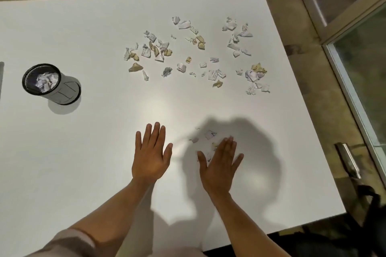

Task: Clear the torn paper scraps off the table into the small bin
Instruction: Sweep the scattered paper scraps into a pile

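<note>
Both hands flat: left hand (150, 155) bare, right hand (220, 162) by few scraps (210, 134), bin (51, 83) far left.

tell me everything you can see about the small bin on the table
The bin is a small round can with a grey body, a black rim at the mouth and a black band at the base; faint dark outlines mark its side. It stands upright on the white table, toward the left side, far from both hands and apart from the scattered scraps. It has no lid, and crumpled paper scraps already lie inside. Nothing touches it but the table, where it casts a shadow.
</note>
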Tool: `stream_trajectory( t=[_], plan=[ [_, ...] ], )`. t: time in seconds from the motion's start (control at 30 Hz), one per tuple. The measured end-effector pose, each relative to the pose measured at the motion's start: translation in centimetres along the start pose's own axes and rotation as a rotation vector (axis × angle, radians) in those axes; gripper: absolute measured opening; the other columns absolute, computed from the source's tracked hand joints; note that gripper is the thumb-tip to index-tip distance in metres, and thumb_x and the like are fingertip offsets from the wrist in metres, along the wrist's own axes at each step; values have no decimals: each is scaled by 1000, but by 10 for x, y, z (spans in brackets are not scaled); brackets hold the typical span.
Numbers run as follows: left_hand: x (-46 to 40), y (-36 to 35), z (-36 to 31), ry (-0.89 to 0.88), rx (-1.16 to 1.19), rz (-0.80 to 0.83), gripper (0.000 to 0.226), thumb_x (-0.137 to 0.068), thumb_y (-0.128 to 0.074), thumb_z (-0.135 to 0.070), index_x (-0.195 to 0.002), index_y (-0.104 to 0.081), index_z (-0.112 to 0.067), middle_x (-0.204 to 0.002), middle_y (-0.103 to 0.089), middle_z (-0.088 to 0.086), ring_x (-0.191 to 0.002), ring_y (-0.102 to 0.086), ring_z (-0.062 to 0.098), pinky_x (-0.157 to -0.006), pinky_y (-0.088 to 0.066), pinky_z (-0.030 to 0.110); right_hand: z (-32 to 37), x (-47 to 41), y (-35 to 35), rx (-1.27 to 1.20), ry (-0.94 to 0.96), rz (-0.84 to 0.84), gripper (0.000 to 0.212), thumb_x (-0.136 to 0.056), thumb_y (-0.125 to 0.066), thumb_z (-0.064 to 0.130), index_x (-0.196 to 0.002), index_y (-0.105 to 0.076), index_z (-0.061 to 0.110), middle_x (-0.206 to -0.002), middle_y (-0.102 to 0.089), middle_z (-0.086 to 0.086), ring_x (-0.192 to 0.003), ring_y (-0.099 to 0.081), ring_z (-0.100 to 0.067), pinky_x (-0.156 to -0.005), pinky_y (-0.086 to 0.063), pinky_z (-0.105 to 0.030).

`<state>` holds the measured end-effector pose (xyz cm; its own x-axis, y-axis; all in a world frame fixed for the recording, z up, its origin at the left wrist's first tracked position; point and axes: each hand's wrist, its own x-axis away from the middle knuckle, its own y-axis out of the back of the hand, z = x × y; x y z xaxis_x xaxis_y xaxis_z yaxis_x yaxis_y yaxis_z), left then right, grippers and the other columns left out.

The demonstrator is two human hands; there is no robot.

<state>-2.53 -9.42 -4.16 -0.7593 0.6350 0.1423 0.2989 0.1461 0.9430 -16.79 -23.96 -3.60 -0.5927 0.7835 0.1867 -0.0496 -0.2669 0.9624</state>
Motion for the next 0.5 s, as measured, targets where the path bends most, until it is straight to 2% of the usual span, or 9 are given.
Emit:
stream_trajectory(
  t=[0.17, 0.3, 0.4, 0.5],
  plan=[
    [0, 0, -2, 15, -13, -13, 61, -100, -28, -46, -153, -28, -15, -161, -22, 2, -152, -7, 21, -122, -7, 50, 23, -31, -2, 13, 115, -2, 86, -95, -20, 66, -150, -23, -1, -157, -23, -18, -148, -14, -28, -116, -11, -59],
    [-1, 1, -4, 23, -8, -8, 62, -100, -25, -47, -153, -27, -16, -162, -20, 1, -152, -5, 19, -122, -4, 48, 21, -46, 3, -52, 264, -21, 81, -97, -17, 62, -151, -20, 2, -159, -20, -12, -149, -10, -24, -118, -15, -52],
    [-1, 1, -3, 31, -12, -4, 62, -100, -25, -48, -153, -27, -15, -162, -20, 1, -152, -5, 19, -122, -4, 48, -5, -43, 12, -114, 211, -113, 79, -97, -25, 61, -151, -20, 3, -159, -21, -13, -149, -12, -26, -120, -12, -47],
    [-1, 1, -4, 36, -25, 0, 62, -100, -25, -47, -153, -28, -15, -162, -20, 1, -152, -6, 19, -122, -5, 48, -37, -32, 14, -138, 54, -163, 80, -97, -29, 59, -151, -20, 1, -157, -22, -18, -148, -16, -29, -118, -18, -51]
  ],
)
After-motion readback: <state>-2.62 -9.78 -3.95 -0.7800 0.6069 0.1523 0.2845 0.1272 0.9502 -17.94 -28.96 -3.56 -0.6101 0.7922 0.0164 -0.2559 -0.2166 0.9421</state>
